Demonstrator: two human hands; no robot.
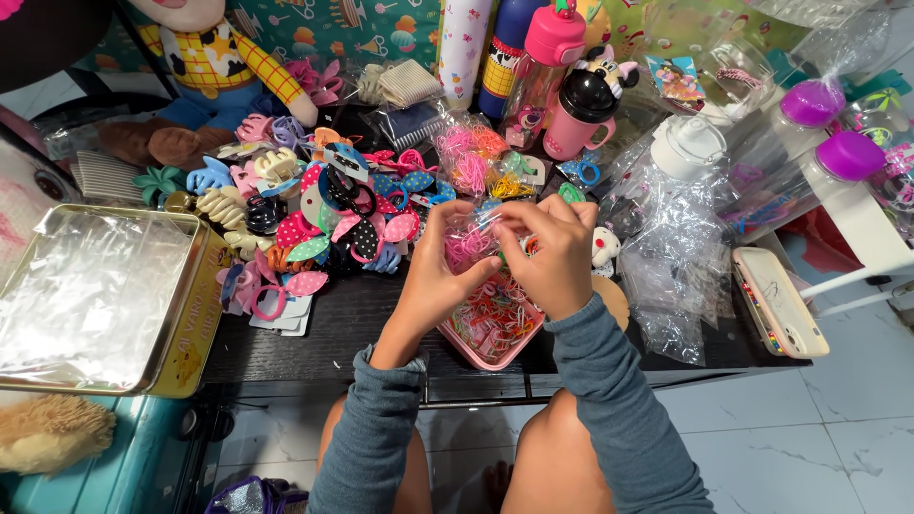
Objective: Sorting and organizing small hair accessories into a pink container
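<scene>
The floor [838, 428] is made of big white tiles with thin grey veins, like marble, and it shines a little. A dark desk [333, 343] made of flat black slats stands on it. At the right, a white shelf edge [876, 238] sticks out beside the desk. At the back hangs green paper [352, 29] with bright candy pictures on it. At the lower left sits something teal [143, 447]. The light is bright and even, with soft shadows.
</scene>
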